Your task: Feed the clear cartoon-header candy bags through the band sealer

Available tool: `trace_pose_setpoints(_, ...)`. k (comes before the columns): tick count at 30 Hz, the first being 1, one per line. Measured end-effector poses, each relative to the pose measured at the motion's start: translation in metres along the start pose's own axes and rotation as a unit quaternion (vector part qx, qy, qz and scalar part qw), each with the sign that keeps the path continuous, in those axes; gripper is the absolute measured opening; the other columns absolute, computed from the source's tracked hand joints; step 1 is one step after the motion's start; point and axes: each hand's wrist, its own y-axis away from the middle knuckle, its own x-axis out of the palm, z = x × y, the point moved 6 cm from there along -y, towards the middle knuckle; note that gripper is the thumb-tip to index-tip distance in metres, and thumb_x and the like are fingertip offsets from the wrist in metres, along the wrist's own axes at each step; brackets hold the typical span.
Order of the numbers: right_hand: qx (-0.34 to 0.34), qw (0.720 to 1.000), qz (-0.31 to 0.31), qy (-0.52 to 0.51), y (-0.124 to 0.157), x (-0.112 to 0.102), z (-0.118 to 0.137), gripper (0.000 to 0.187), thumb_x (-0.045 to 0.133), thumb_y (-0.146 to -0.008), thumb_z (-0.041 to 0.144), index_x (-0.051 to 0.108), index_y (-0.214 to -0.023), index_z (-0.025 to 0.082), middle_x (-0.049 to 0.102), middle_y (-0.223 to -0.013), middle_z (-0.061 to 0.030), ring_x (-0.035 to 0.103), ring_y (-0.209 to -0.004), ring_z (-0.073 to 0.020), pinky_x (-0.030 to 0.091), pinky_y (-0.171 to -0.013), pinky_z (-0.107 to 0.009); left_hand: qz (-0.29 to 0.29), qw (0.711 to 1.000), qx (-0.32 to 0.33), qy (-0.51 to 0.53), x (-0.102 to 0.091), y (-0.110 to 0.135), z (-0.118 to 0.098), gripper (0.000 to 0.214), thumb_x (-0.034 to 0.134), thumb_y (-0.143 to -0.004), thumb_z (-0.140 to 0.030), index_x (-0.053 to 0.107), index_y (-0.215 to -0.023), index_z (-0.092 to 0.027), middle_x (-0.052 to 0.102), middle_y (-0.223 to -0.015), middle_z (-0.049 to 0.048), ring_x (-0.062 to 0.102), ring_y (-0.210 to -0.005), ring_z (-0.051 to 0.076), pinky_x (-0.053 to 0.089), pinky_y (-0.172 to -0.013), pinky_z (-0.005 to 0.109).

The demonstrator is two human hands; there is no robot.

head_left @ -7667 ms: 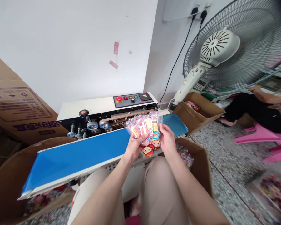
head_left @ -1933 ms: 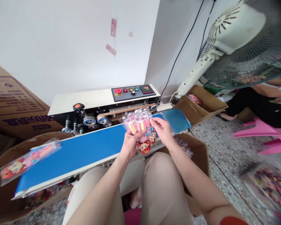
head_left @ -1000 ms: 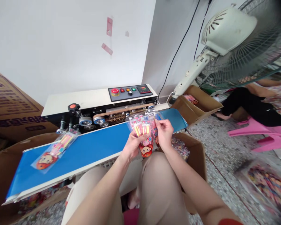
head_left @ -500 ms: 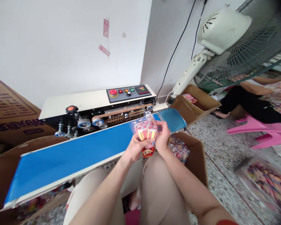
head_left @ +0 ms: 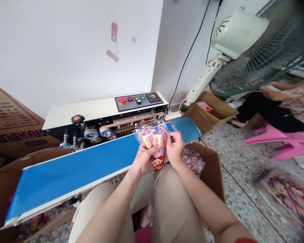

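Note:
A fanned bunch of clear plastic packets [head_left: 150, 137] with pink and yellow contents is held just above the near edge of the blue conveyor belt [head_left: 91, 167]. My left hand [head_left: 143, 158] is closed round their left side, thumb across the front. A red cartoon figure [head_left: 158, 163] shows at the bottom of the bunch. At the right side, my right hand [head_left: 175, 146] pinches the edge of a packet with thumb and forefinger. Behind the hands stands a band sealing machine [head_left: 88, 113] with rollers and a brown belt.
A control panel [head_left: 139, 100] tops the machine. A cardboard box [head_left: 212, 162] of packets sits below the belt's right end, another box [head_left: 218, 118] behind. A large fan [head_left: 240, 37] stands at right. Beyond are a seated person [head_left: 273, 104], a pink stool [head_left: 271, 136] and a bag [head_left: 288, 192].
The packets and my left hand have shifted slightly left, fanning the bunch and showing more of the red figure. My right hand's fingers have drawn back to the bunch's right edge.

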Motion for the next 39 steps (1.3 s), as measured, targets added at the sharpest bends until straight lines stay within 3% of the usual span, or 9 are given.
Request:
trace_pose_setpoints(5,-0.042,0.998,0.025,0.045,0.005,0.0,0.012,0.014,0.05,-0.091,0.032,0.055,-0.081,0.022,0.068,-0.088,-0.0058,0.064,-0.083,-0.018,0.049,-0.075,-0.031,-0.03,0.999,0.008,0.013,-0.002,0.0,0.004,0.047,0.089,-0.051,-0.025,0.072,-0.093,-0.014,0.075,-0.093,0.0088,0.07,-0.076,0.021,0.054,-0.075,0.032)
trace_pose_setpoints(9,0.012,0.999,0.027,-0.028,0.006,0.002,0.011,0.017,0.054,-0.088,0.037,0.054,-0.08,0.022,0.065,-0.082,-0.0041,0.062,-0.077,-0.0165,0.049,-0.072,-0.029,-0.035,0.999,0.013,0.014,-0.002,0.0,0.002,0.048,0.089,-0.049,-0.027,0.072,-0.092,-0.014,0.075,-0.091,0.0087,0.07,-0.075,0.023,0.055,-0.075,0.034)
trace_pose_setpoints(17,0.174,0.979,-0.07,-0.077,-0.032,-0.017,-0.074,0.034,0.064,-0.076,0.051,0.052,-0.077,0.019,0.052,-0.063,0.0048,0.048,-0.056,-0.0112,0.041,-0.058,-0.024,-0.038,0.999,0.026,0.012,-0.01,-0.003,-0.01,0.041,0.088,-0.052,-0.026,0.072,-0.089,-0.015,0.075,-0.092,0.0089,0.071,-0.079,0.022,0.055,-0.076,0.032)
trace_pose_setpoints(24,0.187,0.971,0.051,0.14,-0.091,0.006,-0.122,0.025,0.07,-0.068,0.037,0.054,-0.061,0.02,0.058,-0.058,0.0014,0.051,-0.054,-0.0141,0.037,-0.058,-0.027,-0.036,0.999,0.025,0.021,-0.011,-0.006,-0.012,0.041,0.089,-0.052,-0.023,0.072,-0.088,-0.015,0.075,-0.089,0.0073,0.07,-0.072,0.02,0.056,-0.072,0.031)
trace_pose_setpoints(28,0.157,0.968,0.137,0.14,-0.088,0.033,-0.101,0.022,0.069,-0.071,0.038,0.059,-0.069,0.019,0.063,-0.063,-0.0011,0.057,-0.06,-0.0172,0.043,-0.062,-0.029,-0.037,0.999,0.034,0.017,-0.012,-0.007,-0.013,0.041,0.088,-0.053,-0.022,0.072,-0.089,-0.015,0.075,-0.087,0.0069,0.07,-0.071,0.019,0.056,-0.07,0.029)
trace_pose_setpoints(31,0.126,0.978,0.166,0.031,-0.066,0.032,-0.07,0.031,0.058,-0.081,0.05,0.063,-0.082,0.02,0.069,-0.076,-0.0047,0.063,-0.07,-0.0186,0.048,-0.066,-0.03,-0.039,0.999,0.034,0.018,-0.014,-0.008,-0.014,0.041,0.088,-0.053,-0.022,0.072,-0.091,-0.015,0.075,-0.088,0.0081,0.071,-0.073,0.021,0.056,-0.071,0.031)
trace_pose_setpoints(33,0.172,0.949,0.247,-0.095,-0.041,0.031,-0.052,0.041,0.05,-0.085,0.057,0.065,-0.088,0.02,0.07,-0.083,-0.0063,0.065,-0.07,-0.0183,0.05,-0.062,-0.03,-0.043,0.998,0.035,0.015,-0.016,-0.009,-0.015,0.041,0.088,-0.054,-0.022,0.072,-0.09,-0.014,0.075,-0.089,0.0087,0.071,-0.073,0.021,0.056,-0.072,0.032)
trace_pose_setpoints(36,0.243,0.868,0.367,-0.231,-0.004,0.029,-0.029,0.041,0.066,-0.074,0.057,0.065,-0.09,0.02,0.071,-0.082,-0.0042,0.065,-0.065,-0.0175,0.054,-0.059,-0.031,-0.048,0.998,0.043,0.01,-0.017,-0.01,-0.015,0.041,0.088,-0.052,-0.023,0.072,-0.089,-0.014,0.075,-0.091,0.0097,0.071,-0.072,0.022,0.056,-0.071,0.032)
trace_pose_setpoints(39,0.281,0.856,0.336,-0.275,0.001,0.019,-0.031,0.04,0.079,-0.062,0.048,0.063,-0.085,0.02,0.07,-0.078,-0.0002,0.065,-0.06,-0.0166,0.055,-0.059,-0.033,-0.047,0.998,0.033,0.004,-0.017,-0.01,-0.013,0.041,0.088,-0.052,-0.024,0.073,-0.087,-0.012,0.075,-0.088,0.0105,0.071,-0.07,0.023,0.057,-0.069,0.033)
